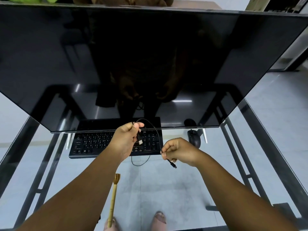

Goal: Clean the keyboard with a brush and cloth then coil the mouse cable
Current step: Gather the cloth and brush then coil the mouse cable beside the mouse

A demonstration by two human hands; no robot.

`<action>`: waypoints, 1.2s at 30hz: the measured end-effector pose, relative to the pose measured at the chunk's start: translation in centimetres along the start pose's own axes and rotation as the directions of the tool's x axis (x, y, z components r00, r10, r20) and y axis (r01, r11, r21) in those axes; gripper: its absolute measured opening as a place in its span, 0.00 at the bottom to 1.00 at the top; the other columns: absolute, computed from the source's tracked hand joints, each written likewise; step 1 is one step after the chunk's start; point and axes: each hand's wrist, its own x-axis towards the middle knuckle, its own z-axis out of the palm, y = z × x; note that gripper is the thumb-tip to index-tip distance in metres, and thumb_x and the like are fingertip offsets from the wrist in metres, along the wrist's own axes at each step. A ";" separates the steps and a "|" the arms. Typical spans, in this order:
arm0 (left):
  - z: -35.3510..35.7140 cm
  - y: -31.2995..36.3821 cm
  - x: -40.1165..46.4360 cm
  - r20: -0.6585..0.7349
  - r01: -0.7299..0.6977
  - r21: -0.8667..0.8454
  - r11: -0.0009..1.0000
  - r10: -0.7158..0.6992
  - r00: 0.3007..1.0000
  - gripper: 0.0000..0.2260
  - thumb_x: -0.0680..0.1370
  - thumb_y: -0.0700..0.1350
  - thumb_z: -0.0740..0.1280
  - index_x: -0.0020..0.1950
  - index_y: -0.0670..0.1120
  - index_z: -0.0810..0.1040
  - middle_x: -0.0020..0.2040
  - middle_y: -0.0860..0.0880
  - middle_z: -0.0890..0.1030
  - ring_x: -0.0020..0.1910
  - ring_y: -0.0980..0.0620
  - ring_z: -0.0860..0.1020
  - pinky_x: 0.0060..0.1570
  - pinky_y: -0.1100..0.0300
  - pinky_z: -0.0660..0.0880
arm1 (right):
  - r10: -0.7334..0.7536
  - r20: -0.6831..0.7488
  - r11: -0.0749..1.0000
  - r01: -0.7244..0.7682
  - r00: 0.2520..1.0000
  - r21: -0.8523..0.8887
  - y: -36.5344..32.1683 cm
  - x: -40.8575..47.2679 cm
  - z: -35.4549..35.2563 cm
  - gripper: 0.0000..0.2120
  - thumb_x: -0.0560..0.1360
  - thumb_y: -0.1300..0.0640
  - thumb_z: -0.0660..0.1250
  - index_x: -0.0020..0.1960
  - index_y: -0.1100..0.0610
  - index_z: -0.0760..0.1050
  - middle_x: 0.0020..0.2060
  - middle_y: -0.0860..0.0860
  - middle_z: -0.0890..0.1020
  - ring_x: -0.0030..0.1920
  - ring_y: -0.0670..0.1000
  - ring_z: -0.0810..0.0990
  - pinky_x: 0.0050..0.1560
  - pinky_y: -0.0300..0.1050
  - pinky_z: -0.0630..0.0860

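A black keyboard (pixel 93 144) lies on the glass desk under the monitor's lower edge. My left hand (pixel 126 139) is raised over its right half and pinches a thin black cable (pixel 154 129), with a USB plug hanging below the fingers. The cable arcs over to my right hand (pixel 180 151), which pinches it near its other end; a small connector sticks out below that hand. A loop of the cable hangs in front of the keyboard. The black mouse (pixel 194 138) sits to the right of the keyboard. A wooden-handled brush (pixel 113 195) lies near the desk's front edge. No cloth is in view.
A large dark monitor (pixel 150 55) fills the upper view and overhangs the keyboard's back rows. The glass desk (pixel 191 189) has a black metal frame (pixel 246 167) on both sides. My feet in sandals show through the glass at the bottom.
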 end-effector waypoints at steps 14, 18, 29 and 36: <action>0.3 0.5 -1.2 0.223 0.033 0.085 0.996 -0.052 0.973 0.08 0.81 0.34 0.61 0.49 0.39 0.79 0.39 0.46 0.81 0.35 0.56 0.78 0.38 0.65 0.76 | 0.071 -0.493 0.765 0.270 0.867 0.585 -1.4 1.2 0.1 0.07 0.75 0.71 0.67 0.45 0.61 0.72 0.33 0.57 0.82 0.31 0.51 0.79 0.36 0.39 0.79; 0.6 0.6 -1.3 0.251 0.008 0.125 0.992 -0.040 0.967 0.07 0.81 0.34 0.62 0.49 0.39 0.80 0.39 0.45 0.82 0.35 0.55 0.79 0.37 0.65 0.76 | 0.071 -0.338 0.720 0.186 0.938 0.668 -1.9 0.9 0.3 0.07 0.75 0.69 0.68 0.46 0.59 0.74 0.35 0.56 0.82 0.33 0.50 0.81 0.37 0.39 0.79; 0.8 1.3 -1.2 0.183 0.053 0.235 0.971 -0.097 0.978 0.03 0.77 0.38 0.69 0.46 0.40 0.83 0.41 0.42 0.85 0.37 0.52 0.83 0.37 0.65 0.78 | 0.005 -0.256 0.830 0.139 0.967 0.540 -3.0 1.0 -0.2 0.09 0.76 0.69 0.65 0.43 0.57 0.74 0.36 0.58 0.81 0.33 0.51 0.79 0.36 0.41 0.79; 0.7 1.1 -1.0 0.088 0.049 0.261 0.964 -0.075 0.993 0.03 0.76 0.40 0.71 0.45 0.41 0.83 0.39 0.44 0.86 0.39 0.48 0.85 0.37 0.64 0.79 | -0.003 -0.103 0.909 0.045 0.995 0.414 -3.1 0.1 -0.8 0.09 0.78 0.65 0.64 0.41 0.58 0.76 0.35 0.56 0.82 0.33 0.48 0.77 0.35 0.39 0.73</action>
